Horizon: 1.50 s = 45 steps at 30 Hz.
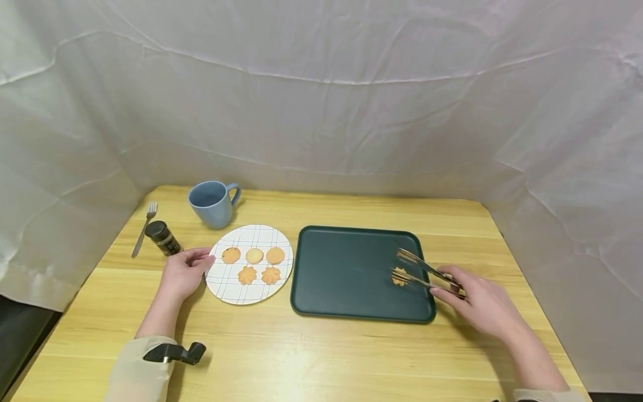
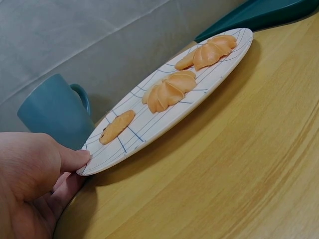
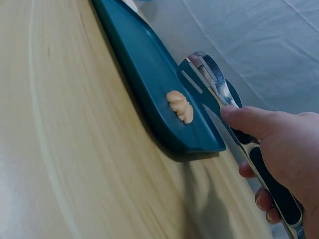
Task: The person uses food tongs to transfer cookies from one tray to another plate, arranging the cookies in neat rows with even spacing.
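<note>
My left hand pinches the left rim of a round white plate with a checked line pattern, thumb on top and fingers beneath. Several cookies lie on it in two rows: round ones behind, flower-shaped ones in front. With my right hand I hold metal tongs with dark grip panels, their two arms spread apart. The tongs' tips reach over the right part of a dark green tray. A flower-shaped cookie rests on the tray, and in the right wrist view the tips stand beside it, not gripping it.
Behind the plate stands a blue mug, its handle to the right. A black-capped jar is just beyond my left hand, with a fork left of it. Pale cloth hangs around the wooden table's back and sides.
</note>
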Each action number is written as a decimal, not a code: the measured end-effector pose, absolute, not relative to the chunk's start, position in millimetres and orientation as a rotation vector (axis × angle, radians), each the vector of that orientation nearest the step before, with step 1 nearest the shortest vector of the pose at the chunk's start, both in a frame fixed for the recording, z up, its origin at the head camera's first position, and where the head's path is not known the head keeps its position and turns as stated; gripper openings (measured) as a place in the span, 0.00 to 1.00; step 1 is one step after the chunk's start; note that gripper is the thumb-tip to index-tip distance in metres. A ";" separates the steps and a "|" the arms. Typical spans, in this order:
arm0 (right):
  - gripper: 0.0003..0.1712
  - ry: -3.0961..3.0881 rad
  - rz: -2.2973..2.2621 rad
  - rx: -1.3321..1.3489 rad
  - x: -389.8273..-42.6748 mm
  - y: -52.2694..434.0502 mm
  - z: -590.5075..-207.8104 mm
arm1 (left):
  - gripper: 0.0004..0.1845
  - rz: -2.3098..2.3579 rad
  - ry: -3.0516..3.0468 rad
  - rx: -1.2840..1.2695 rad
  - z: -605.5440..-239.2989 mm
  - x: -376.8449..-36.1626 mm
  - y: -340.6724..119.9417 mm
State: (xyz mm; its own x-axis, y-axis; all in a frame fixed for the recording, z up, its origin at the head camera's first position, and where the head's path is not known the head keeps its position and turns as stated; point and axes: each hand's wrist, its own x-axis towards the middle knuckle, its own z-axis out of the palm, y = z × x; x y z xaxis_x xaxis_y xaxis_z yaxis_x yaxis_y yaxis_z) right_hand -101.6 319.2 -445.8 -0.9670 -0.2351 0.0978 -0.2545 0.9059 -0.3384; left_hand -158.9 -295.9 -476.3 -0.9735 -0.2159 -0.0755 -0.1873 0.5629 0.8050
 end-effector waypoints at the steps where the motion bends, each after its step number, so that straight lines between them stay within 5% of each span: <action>1: 0.27 -3.013 0.543 0.389 -100.9 319.8 -445.9 | 0.22 -1.411 -2.748 0.354 -476.4 -159.0 -296.0; 45: 0.25 -3.062 0.446 0.425 -94.7 330.9 -457.2 | 0.23 -1.386 -2.756 0.344 -480.8 -161.1 -299.0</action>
State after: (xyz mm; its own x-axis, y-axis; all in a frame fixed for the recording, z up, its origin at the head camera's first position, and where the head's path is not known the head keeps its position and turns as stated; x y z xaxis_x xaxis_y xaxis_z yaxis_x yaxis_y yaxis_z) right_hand -94.7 330.9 -457.2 -0.9628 -0.2644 0.0565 -0.2695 0.9221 -0.2777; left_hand -161.1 -299.0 -480.8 -0.9747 -0.2136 -0.0652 -0.1797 0.5768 0.7969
